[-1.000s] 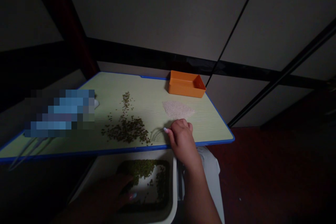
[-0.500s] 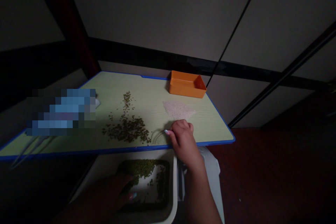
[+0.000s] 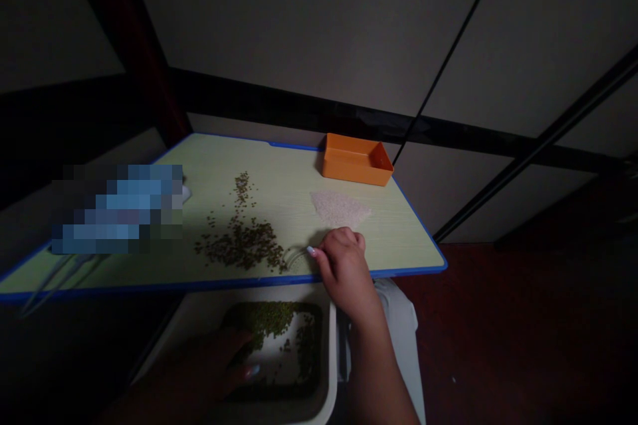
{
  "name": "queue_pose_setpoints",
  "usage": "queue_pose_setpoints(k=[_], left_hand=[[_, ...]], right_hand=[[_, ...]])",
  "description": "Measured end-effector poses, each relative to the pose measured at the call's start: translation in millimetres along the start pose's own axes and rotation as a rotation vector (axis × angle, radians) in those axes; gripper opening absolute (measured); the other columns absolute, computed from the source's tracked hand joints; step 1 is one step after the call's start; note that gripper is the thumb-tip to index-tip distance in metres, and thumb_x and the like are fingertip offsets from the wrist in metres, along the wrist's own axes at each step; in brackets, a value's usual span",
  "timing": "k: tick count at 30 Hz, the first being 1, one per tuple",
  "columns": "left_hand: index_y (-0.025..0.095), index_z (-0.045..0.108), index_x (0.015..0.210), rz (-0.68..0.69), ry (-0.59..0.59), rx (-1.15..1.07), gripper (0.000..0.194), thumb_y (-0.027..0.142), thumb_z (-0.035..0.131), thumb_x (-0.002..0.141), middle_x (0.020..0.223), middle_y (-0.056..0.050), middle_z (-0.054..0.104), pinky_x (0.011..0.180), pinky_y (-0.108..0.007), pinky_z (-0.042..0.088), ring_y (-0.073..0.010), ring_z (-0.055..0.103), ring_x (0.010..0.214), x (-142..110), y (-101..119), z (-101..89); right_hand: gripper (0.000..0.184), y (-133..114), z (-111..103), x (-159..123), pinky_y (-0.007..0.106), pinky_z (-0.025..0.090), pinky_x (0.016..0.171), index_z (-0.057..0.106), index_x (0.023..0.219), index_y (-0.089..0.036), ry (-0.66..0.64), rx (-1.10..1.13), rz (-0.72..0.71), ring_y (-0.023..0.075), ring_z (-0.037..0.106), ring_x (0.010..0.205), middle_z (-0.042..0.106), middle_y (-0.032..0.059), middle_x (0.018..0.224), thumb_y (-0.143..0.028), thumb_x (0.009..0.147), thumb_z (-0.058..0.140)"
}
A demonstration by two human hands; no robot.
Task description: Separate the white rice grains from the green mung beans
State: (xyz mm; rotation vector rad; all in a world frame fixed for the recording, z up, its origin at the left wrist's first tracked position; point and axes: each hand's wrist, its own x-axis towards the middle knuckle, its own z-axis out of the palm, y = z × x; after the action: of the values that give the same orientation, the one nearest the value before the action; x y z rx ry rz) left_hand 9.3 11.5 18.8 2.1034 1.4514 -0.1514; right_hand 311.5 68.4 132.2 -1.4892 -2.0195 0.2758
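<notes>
My right hand (image 3: 343,255) is closed at the front edge of the table, its thumb on a clear item with a curved rim (image 3: 298,257). The rest of that item is hidden under the hand. Just left of it lies a spread of small brown grains (image 3: 244,242), whose near edge the clear rim meets. Beyond my knuckles is a patch of small whitish grains (image 3: 341,208). Below the table, my left hand (image 3: 232,355) reaches into a white tub (image 3: 326,362), thumb and fingers apart in deep shadow. Green beans (image 3: 269,319) lie along the tub's far side, with darker bits at its right.
An orange open box (image 3: 356,163) stands at the back right of the pale green table (image 3: 289,172), which has a blue rim. A blurred-out blue item (image 3: 124,202) lies at the left, with a thin loop (image 3: 54,285) overhanging the front edge. Cabinet panels (image 3: 309,26) rise behind.
My right hand has slid slightly left with the clear item, whose rim is now closer against the brown grains. My left hand looks unmoved.
</notes>
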Motion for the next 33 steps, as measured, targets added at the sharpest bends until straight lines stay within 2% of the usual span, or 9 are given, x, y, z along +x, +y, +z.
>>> queue_pose_setpoints(k=[5,11,17,20,25,28,33], left_hand=[[0.036,0.081,0.145,0.002,0.015,0.004,0.058,0.064,0.057,0.100,0.151,-0.010,0.086,0.118,-0.050,0.063,-0.0396,0.081,0.139,-2.5,2.5,0.4],[0.040,0.083,0.141,0.012,0.025,-0.018,0.053,0.064,0.059,0.100,0.146,-0.005,0.089,0.117,-0.048,0.063,-0.0371,0.083,0.135,-2.5,0.6,0.2],[0.033,0.080,0.149,0.006,-0.010,-0.013,0.063,0.066,0.055,0.101,0.154,-0.012,0.084,0.120,-0.052,0.061,-0.0410,0.079,0.142,-1.2,0.5,1.0],[0.031,0.080,0.150,0.005,-0.001,-0.001,0.065,0.065,0.054,0.101,0.156,-0.014,0.083,0.123,-0.054,0.060,-0.0416,0.078,0.144,-0.3,0.6,2.8],[0.036,0.080,0.149,0.011,0.004,0.001,0.061,0.064,0.057,0.101,0.154,-0.011,0.085,0.121,-0.050,0.062,-0.0386,0.080,0.141,2.4,-2.7,4.9],[0.039,0.080,0.148,0.013,0.013,0.019,0.059,0.066,0.058,0.101,0.154,-0.009,0.085,0.123,-0.049,0.060,-0.0379,0.080,0.141,2.4,-4.0,4.4],[0.036,0.081,0.147,0.008,0.000,-0.005,0.059,0.064,0.056,0.101,0.155,-0.009,0.085,0.122,-0.050,0.061,-0.0385,0.080,0.142,-0.3,-2.2,1.8]], right_hand=[[0.022,3.2,0.5,-1.5,0.041,0.040,0.099,0.070,0.088,-0.023,0.031,-0.034,0.007,0.0276,0.066,0.105,0.078,0.0071,0.098,-0.021,0.109,0.071],[0.022,9.4,0.9,-2.7,0.042,0.040,0.099,0.071,0.089,-0.023,0.072,-0.025,0.023,0.0276,0.066,0.105,0.078,0.0076,0.097,-0.022,0.110,0.068],[0.026,15.7,0.5,-5.1,0.041,0.041,0.096,0.069,0.087,-0.024,0.132,0.027,0.004,0.0266,0.066,0.101,0.076,0.0064,0.094,-0.024,0.112,0.064],[0.029,10.0,0.1,-5.6,0.041,0.042,0.096,0.066,0.082,-0.024,0.122,0.061,-0.007,0.0256,0.066,0.099,0.076,0.0056,0.092,-0.023,0.111,0.063],[0.030,1.3,1.7,-3.5,0.041,0.042,0.097,0.065,0.080,-0.024,0.062,0.071,-0.013,0.0253,0.066,0.100,0.076,0.0054,0.091,-0.023,0.110,0.065],[0.031,1.1,3.5,-2.3,0.041,0.041,0.098,0.065,0.079,-0.024,0.055,0.051,0.009,0.0257,0.067,0.101,0.077,0.0062,0.092,-0.023,0.110,0.065],[0.028,4.4,4.5,-1.9,0.041,0.040,0.097,0.068,0.082,-0.023,0.074,0.006,0.031,0.0263,0.067,0.101,0.077,0.0069,0.093,-0.022,0.110,0.066]])
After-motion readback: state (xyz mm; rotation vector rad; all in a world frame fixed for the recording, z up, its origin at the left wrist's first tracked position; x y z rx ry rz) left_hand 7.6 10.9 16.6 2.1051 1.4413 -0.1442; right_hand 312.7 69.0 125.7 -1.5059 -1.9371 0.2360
